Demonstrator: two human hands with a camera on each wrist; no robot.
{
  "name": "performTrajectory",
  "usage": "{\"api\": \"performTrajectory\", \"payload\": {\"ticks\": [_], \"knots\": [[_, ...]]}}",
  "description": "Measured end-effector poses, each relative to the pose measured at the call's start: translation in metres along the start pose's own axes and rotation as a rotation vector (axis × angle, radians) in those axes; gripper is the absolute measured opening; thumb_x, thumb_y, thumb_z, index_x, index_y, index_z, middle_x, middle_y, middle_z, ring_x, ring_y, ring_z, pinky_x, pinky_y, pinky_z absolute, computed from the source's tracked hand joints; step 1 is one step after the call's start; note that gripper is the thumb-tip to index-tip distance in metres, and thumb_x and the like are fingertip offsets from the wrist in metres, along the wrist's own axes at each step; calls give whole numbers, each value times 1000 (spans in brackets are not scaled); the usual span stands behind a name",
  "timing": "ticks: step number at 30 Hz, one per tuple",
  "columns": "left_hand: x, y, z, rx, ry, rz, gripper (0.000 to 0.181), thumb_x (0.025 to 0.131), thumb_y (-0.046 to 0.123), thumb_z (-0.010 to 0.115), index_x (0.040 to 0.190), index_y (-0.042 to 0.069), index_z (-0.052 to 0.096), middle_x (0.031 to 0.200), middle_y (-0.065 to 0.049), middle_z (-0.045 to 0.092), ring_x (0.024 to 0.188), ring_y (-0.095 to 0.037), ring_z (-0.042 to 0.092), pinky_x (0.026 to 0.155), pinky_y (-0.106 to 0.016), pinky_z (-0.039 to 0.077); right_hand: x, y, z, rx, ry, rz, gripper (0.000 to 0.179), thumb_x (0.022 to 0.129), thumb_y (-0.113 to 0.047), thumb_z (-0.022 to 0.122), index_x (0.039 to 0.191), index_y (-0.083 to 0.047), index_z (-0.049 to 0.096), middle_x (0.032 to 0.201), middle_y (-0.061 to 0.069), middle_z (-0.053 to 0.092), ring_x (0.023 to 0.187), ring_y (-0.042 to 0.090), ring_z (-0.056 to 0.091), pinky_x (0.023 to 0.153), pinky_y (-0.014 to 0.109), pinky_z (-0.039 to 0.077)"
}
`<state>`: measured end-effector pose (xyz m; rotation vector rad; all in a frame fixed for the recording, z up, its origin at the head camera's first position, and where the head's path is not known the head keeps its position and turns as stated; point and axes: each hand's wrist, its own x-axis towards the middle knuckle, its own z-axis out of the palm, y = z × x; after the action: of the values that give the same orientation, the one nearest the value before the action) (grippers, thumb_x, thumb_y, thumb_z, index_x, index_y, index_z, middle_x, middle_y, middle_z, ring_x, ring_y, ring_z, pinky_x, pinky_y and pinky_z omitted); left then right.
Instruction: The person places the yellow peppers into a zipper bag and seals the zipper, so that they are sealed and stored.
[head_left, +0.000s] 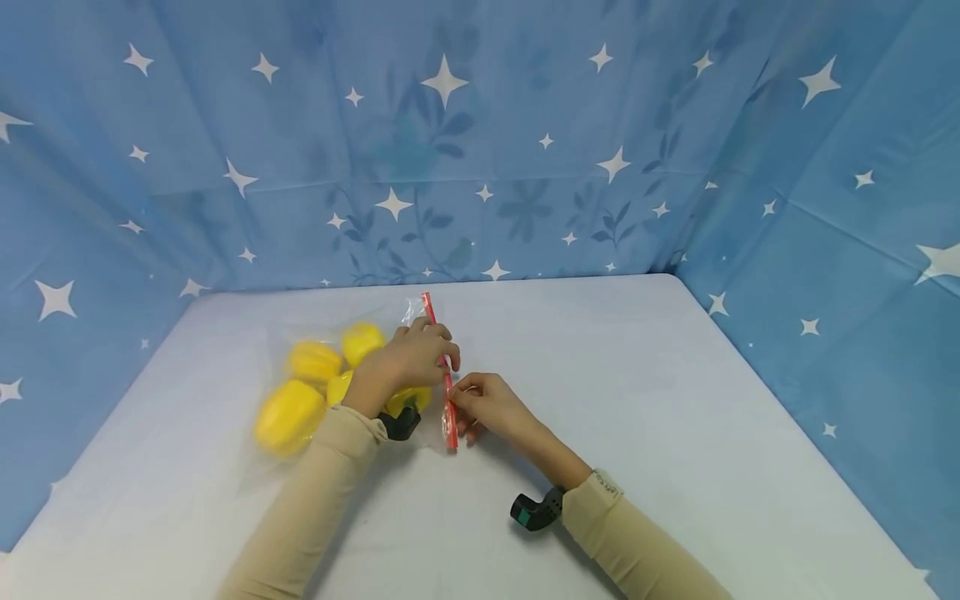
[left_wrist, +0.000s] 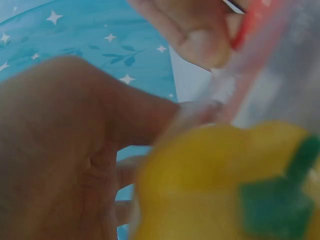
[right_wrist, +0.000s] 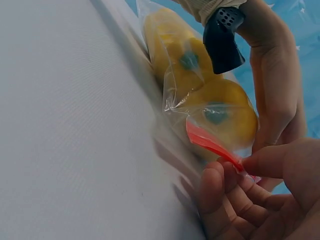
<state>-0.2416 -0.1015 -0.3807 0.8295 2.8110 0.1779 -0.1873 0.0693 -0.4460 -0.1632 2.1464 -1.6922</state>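
A clear zip bag with a red seal strip lies on the table, holding several yellow bell peppers with green stems. My left hand reaches over the bag and grips its mouth along the strip, thumb against the plastic in the left wrist view. Just nearer to me, my right hand pinches the red strip between thumb and fingers, plainly seen in the right wrist view, where the strip's loose end sticks out past the fingertips. One pepper sits right beside the left thumb.
The table has a white cover. Blue curtains with white stars stand behind it and along both sides. A black wrist device sits on the left wrist and another on the right.
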Motion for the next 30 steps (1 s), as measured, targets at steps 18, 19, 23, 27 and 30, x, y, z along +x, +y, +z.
{"api": "performTrajectory", "payload": {"ticks": [18,19,23,27,30], "knots": [[-1,-11,16,3,64,53,22,90,11,57,90,28,71,124,-6,61,121,-34,45,100,-59,46,2,3,4,4,27,-35,19,106,-16,60,112,1,65,68,1,65,54,12,61,49,27,56],[-2,-12,15,-8,61,54,21,90,11,58,91,28,71,124,-6,61,121,-35,45,100,-59,46,3,4,4,8,35,-33,19,105,-17,60,112,1,65,68,1,64,53,12,61,49,27,56],[-2,-12,14,-61,44,73,19,89,12,60,91,27,72,123,-6,63,119,-36,47,97,-57,47,3,6,5,12,59,-44,19,105,-18,62,110,1,64,66,2,63,51,13,61,46,28,55],[-1,-12,15,-94,19,85,17,87,13,62,90,26,73,120,-6,64,115,-35,48,92,-53,49,3,8,5,12,70,-49,19,105,-18,62,111,0,64,67,2,63,51,13,60,45,28,55],[0,-12,15,-108,13,86,16,86,13,62,90,25,72,117,-7,64,112,-34,49,90,-50,48,4,10,6,1,75,-63,23,105,-24,63,112,-2,65,66,1,62,48,13,59,44,28,54]]}}
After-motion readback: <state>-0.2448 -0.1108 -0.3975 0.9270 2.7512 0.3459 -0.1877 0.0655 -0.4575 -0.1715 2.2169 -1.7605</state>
